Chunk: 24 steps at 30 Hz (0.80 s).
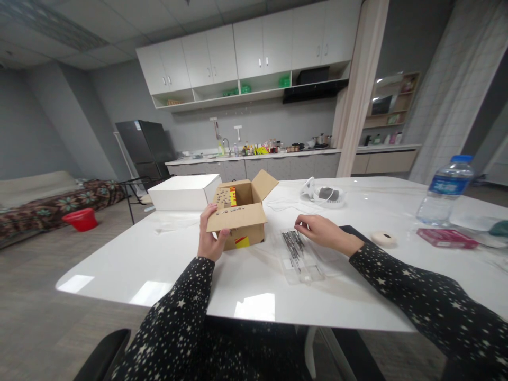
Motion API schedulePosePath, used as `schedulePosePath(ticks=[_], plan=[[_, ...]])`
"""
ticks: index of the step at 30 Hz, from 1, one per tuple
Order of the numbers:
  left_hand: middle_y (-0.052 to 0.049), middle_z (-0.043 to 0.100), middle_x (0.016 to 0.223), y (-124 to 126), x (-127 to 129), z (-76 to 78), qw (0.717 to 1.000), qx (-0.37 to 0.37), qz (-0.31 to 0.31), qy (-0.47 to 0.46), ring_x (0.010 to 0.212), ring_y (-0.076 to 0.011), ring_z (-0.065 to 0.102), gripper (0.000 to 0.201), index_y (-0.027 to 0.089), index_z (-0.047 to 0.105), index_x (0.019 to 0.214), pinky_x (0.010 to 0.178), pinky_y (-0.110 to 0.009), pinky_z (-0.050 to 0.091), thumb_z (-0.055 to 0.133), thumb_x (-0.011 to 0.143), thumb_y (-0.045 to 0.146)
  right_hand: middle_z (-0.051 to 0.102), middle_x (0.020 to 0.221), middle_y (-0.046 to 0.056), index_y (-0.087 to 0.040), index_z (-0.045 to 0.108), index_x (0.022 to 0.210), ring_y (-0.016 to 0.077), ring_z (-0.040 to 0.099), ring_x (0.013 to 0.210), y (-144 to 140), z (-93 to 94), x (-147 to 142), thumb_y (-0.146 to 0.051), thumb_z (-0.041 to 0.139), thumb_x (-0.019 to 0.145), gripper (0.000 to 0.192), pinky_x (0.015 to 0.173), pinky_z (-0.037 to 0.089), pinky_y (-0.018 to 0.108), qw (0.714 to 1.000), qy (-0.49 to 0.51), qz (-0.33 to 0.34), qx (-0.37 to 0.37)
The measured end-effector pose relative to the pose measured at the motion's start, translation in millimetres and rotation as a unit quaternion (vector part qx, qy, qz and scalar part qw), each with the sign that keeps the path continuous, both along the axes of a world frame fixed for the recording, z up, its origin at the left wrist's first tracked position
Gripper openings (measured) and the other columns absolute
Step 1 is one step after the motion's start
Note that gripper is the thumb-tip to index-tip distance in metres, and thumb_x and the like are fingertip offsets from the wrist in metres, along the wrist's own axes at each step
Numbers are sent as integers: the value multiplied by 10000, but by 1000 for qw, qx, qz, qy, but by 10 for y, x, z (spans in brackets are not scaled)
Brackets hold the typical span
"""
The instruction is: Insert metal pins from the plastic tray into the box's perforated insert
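Left hand [210, 235]: clamped on cardboard box [242, 211] flap, near table [166, 264] front edge.
Right hand [321, 231]: fingers loosely apart, resting on clear tool case [299, 256].

The counter [254, 296] is glossy white. On it sit a plain brown cardboard box [242, 214] with a yellow and red label, and a white box [184, 191]. Both sleeves [432, 296] are black with small white stars. The bottle [445, 191] is clear with a blue cap and label; a flat pack [446, 237] beside it looks reddish-pink. A red basin [81, 218] stands on the grey floor.
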<state>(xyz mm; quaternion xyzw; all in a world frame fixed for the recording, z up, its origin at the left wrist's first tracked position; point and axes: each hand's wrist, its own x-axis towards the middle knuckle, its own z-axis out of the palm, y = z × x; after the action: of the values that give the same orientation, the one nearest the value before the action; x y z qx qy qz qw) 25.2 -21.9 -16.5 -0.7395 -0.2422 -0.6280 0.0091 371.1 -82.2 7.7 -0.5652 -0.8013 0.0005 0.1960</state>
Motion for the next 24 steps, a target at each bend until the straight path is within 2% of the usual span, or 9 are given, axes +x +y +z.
schedulePosePath(ticks=[5,13,24], plan=[[-165,502,1396,5,-4,-6,1000,3,5,2,1399,-341,431,607,206,443,1374,1186,-584,328,531,930,611,733,911,81,-180,669,1010,198,635,789,-11,22,-10,-340,461,989,264,692,404,286,999,33,-13,10],[-162,501,1391,7,-2,2,1000,12,-9,-3,1391,-328,436,581,203,450,1373,1195,-574,317,552,936,572,742,905,79,-179,683,996,198,638,783,19,-19,2,-341,472,981,267,684,401,284,999,28,-20,14],[-167,503,1397,-7,-20,10,1000,4,13,6,1395,-338,439,610,200,441,1374,1190,-586,324,527,932,612,737,870,69,-195,675,996,203,638,751,72,-91,10,-363,504,958,243,660,394,294,999,34,-4,7]])
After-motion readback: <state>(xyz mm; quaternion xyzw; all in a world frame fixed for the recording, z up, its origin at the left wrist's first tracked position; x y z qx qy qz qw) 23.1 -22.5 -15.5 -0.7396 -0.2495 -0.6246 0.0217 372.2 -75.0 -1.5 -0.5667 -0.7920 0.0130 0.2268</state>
